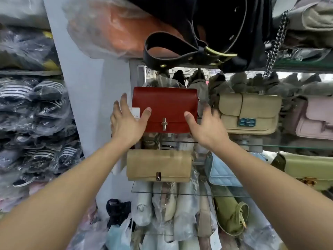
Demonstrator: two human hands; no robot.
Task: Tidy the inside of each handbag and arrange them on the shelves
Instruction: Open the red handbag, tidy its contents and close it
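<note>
The red handbag [164,105] is right in front of you, in the middle. It looks like it sits on the glass shelf [270,146], at the left end, but you cannot see its bottom edge touch the glass. Its flap is closed and the little metal clasp [164,124] faces you.

Your left hand [126,123] is at the left end of the bag. Its fingers [124,100] are straight and spread, pointing up beside the bag, and the thumb lies on the red front. A white tag [135,113] peeks out between that hand and the bag.

Your right hand [207,127] is at the right end. Its thumb lies on the front too, and its fingers [214,112] are loose and spread just past the right side. Neither hand is squeezing the bag.

The bag is long from left to right, and you have one hand at each end. Both hands are just as near, so the bag sits between them. I think you are setting it straight on the shelf. If you need to move it, push both ends the same way so it stays flat to the front.

A tan bag [250,112] stands near on the right, so keep a gap there. Another tan bag [158,165] sits on the shelf below.
</note>
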